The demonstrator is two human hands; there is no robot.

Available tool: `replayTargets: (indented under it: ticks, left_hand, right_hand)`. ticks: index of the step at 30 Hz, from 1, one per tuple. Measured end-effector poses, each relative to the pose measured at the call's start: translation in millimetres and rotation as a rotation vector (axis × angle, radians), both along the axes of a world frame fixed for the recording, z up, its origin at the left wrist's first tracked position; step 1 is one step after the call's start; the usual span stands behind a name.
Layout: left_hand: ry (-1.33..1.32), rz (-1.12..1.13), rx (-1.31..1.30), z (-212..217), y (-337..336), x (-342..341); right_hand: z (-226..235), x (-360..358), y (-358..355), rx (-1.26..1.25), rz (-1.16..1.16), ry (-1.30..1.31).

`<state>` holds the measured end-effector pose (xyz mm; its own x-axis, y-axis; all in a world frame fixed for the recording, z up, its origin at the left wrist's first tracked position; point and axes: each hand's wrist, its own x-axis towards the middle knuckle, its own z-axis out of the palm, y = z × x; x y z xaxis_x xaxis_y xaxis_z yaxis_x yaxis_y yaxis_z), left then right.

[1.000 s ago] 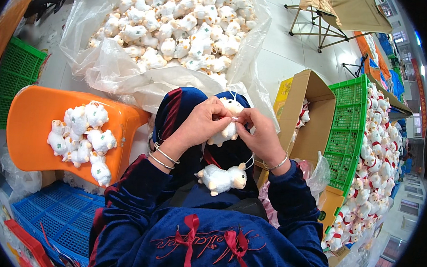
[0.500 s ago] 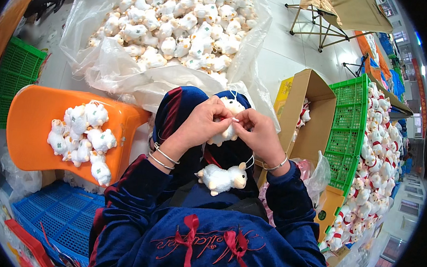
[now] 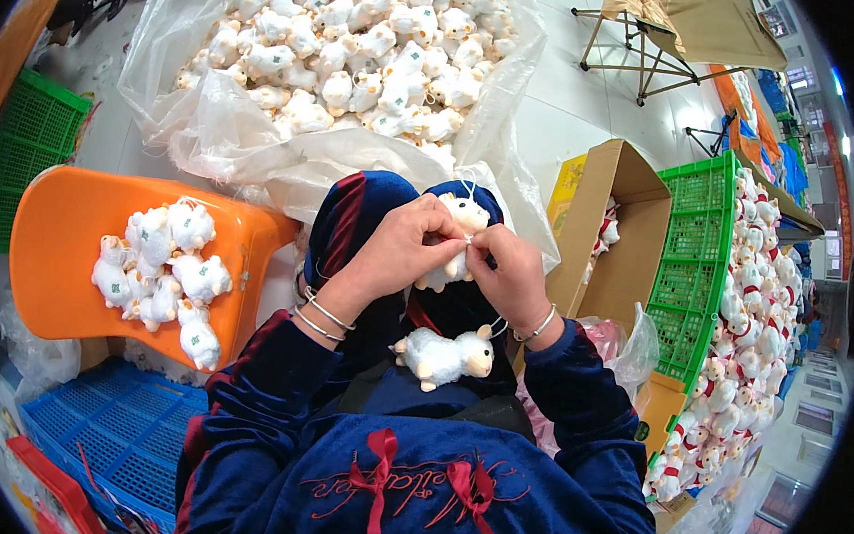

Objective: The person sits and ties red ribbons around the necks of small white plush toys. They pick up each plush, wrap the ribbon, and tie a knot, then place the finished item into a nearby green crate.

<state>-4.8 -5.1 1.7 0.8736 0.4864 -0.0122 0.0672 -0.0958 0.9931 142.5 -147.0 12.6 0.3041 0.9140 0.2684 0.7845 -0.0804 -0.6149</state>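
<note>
Above my knees, a small white plush sheep (image 3: 465, 213) with a cream head and a cord loop on top stands upright between my hands. My left hand (image 3: 411, 244) is closed in a pinch at the front of its neck. My right hand (image 3: 510, 270) is closed too, its thumb and forefinger pinched at the same spot. A tiny white bit shows between the fingertips, too small to name. On my lap lies a second plush sheep (image 3: 443, 358) on its belly, head to the right, with a cord loop at its head.
An orange stool (image 3: 51, 268) at left bears several plush sheep. Ahead, a big clear plastic bag (image 3: 196, 138) is full of them. At right stand a cardboard box (image 3: 644, 189) and a green crate (image 3: 695, 243) beside many red-scarfed plush toys (image 3: 740, 362). A blue crate (image 3: 119, 423) lies lower left.
My right hand has turned slightly, with its wrist a little further left and its fingertips drawn closer to the sheep's neck. My left hand has hardly moved.
</note>
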Motion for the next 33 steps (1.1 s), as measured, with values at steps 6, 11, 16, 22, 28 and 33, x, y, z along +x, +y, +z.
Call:
replayTargets:
  ticks: [6,11,16,22,28,33]
  left_hand:
    - [-0.06,0.006,0.116,-7.2,0.2,-2.1]
    - [-0.013,0.058,0.176,0.9,-7.3,-1.6]
    - [-0.017,-0.028,0.255,8.7,0.8,-0.9]
    - [0.021,-0.034,0.216,14.2,-0.1,1.8]
    - [0.032,-0.003,0.287,13.8,-7.2,1.4]
    - [-0.014,0.03,0.337,9.9,-10.7,-0.4]
  right_hand:
    - [-21.9,4.4,-2.7,0.239,0.075,0.019]
    - [-22.7,5.8,-0.8,0.294,0.105,-0.004]
    - [-24.3,6.5,-1.2,0.305,0.114,-0.004]
    - [-23.3,9.5,-1.9,0.294,0.112,-0.008]
    - [-20.5,8.3,-4.7,0.288,0.099,-0.007]
    - [-17.5,4.1,-3.3,0.29,0.09,-0.008]
